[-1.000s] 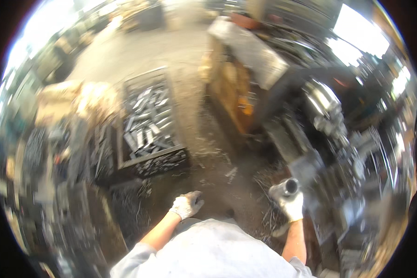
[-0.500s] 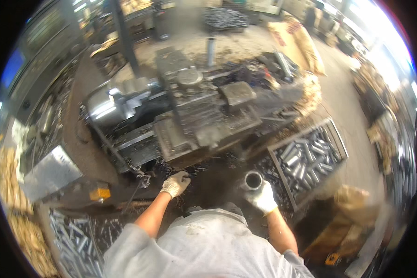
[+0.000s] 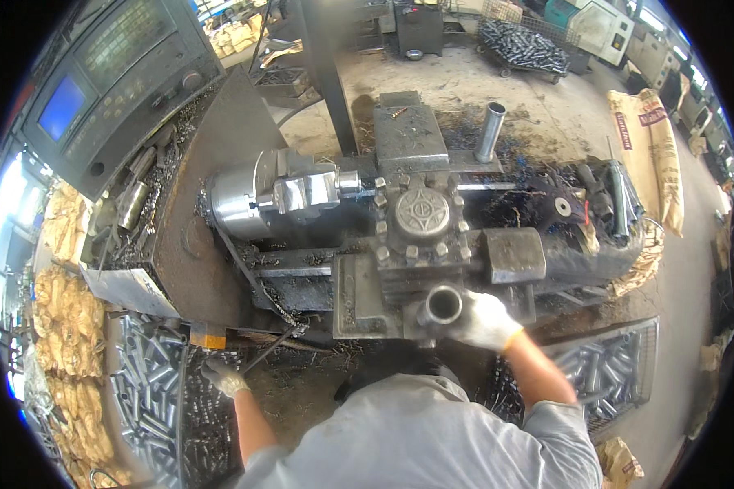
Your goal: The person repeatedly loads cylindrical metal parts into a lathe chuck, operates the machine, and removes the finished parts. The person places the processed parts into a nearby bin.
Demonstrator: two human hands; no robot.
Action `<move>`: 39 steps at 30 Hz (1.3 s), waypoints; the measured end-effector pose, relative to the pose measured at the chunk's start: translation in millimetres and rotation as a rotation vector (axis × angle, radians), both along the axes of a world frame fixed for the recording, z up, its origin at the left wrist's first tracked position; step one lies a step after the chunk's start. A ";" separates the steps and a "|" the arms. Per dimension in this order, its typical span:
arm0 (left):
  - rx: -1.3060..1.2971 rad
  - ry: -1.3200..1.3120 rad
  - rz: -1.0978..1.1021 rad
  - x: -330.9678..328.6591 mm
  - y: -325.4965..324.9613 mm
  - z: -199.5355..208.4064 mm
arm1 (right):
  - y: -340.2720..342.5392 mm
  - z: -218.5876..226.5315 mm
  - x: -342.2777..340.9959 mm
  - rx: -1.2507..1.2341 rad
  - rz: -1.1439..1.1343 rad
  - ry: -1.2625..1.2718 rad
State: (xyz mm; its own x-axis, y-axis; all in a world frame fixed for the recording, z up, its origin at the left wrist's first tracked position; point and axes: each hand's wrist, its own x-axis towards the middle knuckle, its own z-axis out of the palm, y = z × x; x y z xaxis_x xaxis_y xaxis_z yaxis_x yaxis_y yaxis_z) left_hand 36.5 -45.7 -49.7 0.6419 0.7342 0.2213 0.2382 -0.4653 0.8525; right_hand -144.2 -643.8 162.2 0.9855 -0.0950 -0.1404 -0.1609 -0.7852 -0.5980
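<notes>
My right hand, in a white glove, grips a short metal tube from its right side. The tube's open end faces up, in front of the lathe's tool turret. Lower left, my gloved left hand reaches out above dark metal chips, fingers extended and slightly blurred. Close by it is the lower end of a thin dark rod, which slants up to a clump of chips; whether they touch I cannot tell. The lathe's shiny chuck sits left of the turret.
Metal tubes fill a bin at lower left and a mesh crate at right. Another tube stands upright behind the turret. A control panel rises at upper left. Paper sacks stand at far right; a loaded cart is behind.
My right hand has carried the tube up and forward to the lathe's front. My left hand has moved left and down, towards the rod's lower end. The view has shifted left.
</notes>
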 end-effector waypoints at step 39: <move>1.117 0.185 -1.166 231.2 -333.0 318.8 | -18.9 47.7 367.8 -0.441 0.708 0.188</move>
